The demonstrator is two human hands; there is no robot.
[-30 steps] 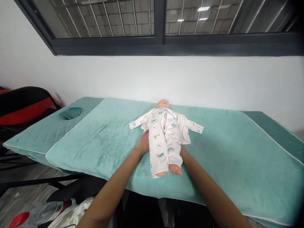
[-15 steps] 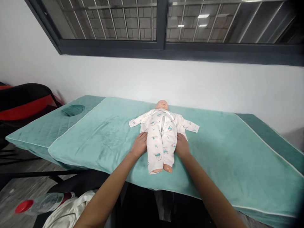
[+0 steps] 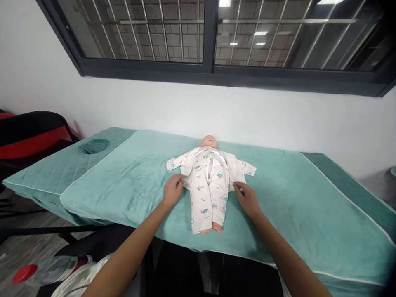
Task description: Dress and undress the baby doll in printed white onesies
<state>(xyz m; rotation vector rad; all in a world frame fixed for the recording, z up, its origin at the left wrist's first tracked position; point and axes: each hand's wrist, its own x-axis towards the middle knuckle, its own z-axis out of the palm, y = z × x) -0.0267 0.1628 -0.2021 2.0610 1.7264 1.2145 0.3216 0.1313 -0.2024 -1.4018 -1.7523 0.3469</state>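
Observation:
A baby doll (image 3: 209, 141) lies on its back on the green-covered table, head toward the wall and bare feet toward me. It wears white printed trousers (image 3: 202, 198) and a long-sleeved white shirt (image 3: 235, 166), whose front panels lie spread to both sides with the sleeves stretched outward. At the shirt's left lower edge, my left hand (image 3: 173, 190) has its fingers closed on the hem. My right hand (image 3: 246, 198) pinches the hem's right lower corner between thumb and fingers. The trousers reach high over the doll's belly, with an open slit at the crotch.
The green table cover (image 3: 293, 214) has a face hole (image 3: 94, 146) at its left end. A red-capped plastic bottle (image 3: 51, 270) and white cloth lie at lower left. A black and red chair (image 3: 34, 136) stands at far left; a barred window (image 3: 173, 37) is above.
Both hands have moved outward from beside the doll's trouser legs to the shirt's lower edges. The shirt's hem is now spread wider. The view has tilted slightly upward.

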